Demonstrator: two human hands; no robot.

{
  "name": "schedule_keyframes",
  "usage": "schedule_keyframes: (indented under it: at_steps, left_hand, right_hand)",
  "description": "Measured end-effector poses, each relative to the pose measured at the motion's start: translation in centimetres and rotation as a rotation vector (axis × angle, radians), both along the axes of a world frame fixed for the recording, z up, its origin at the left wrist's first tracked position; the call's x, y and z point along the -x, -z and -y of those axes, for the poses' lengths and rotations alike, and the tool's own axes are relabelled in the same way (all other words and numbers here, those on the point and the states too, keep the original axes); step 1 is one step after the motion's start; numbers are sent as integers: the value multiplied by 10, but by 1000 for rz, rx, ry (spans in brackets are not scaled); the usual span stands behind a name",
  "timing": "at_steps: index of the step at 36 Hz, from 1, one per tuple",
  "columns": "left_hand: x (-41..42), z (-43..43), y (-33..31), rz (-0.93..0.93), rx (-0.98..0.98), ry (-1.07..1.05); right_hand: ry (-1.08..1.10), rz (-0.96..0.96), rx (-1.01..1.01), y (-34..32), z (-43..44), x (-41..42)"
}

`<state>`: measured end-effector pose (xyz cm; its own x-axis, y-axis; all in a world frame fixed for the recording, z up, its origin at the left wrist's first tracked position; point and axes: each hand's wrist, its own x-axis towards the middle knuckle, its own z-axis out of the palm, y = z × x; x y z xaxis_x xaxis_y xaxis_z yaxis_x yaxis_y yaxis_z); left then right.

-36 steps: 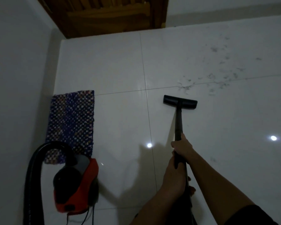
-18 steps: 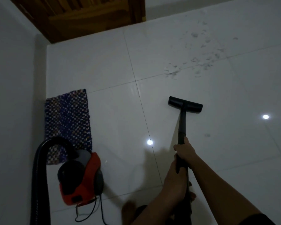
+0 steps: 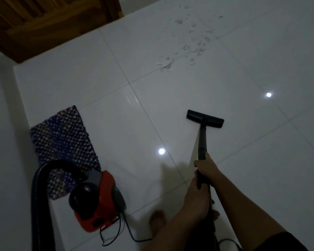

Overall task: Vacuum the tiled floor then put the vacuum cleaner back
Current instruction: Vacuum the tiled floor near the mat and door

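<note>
Fingers of right hand (image 3: pixel 206 167) and left hand (image 3: pixel 196 198) wrapped round wand (image 3: pixel 202 140) | debris (image 3: pixel 188 42) unreached | risk: power cord (image 3: pixel 127 230) snagged by foot (image 3: pixel 157 221).

We can't read any text, label, brand, number or sign here. The red vacuum cleaner (image 3: pixel 96 200) body near left shows no legible marking; too dark and blurred to tell. Nothing printed on the black floor head (image 3: pixel 205 118), the wand (image 3: pixel 202 142), or the hose (image 3: pixel 38 196) that we can make out. The woven mat (image 3: pixel 62 140) at left carries only a speckled pattern, no lettering. The wooden door (image 3: pixel 43 20) at far left and the tiled floor (image 3: pixel 261 160) carry no signs we can read.
</note>
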<state>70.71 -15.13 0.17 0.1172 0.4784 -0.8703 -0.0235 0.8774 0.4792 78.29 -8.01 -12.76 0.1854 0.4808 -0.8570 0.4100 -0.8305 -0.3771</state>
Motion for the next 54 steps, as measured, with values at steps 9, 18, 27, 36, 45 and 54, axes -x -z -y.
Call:
schedule_keyframes:
  at_steps: [9, 18, 27, 36, 45, 54]
  left_hand:
    - [2, 24, -4, 17, -1, 11]
    - [24, 40, -10, -87, -6, -45]
    - [44, 28, 4, -110, 4, -206]
    - [27, -26, 21, -101, 44, -306]
    - [2, -109, 34, 40, 79, -415]
    - [13, -194, 54, 58, 72, -429]
  right_hand:
    - [85, -49, 7, 1, 25, 4]
    - [59, -125, -14, -3, 36, 38]
    - [-83, -194, 16, 9, 16, 76]
    - [-238, -121, 11, 22, -49, 65]
    - [-296, -132, 41, 23, -138, 46]
    - [-425, -83, 38, 32, -222, 62]
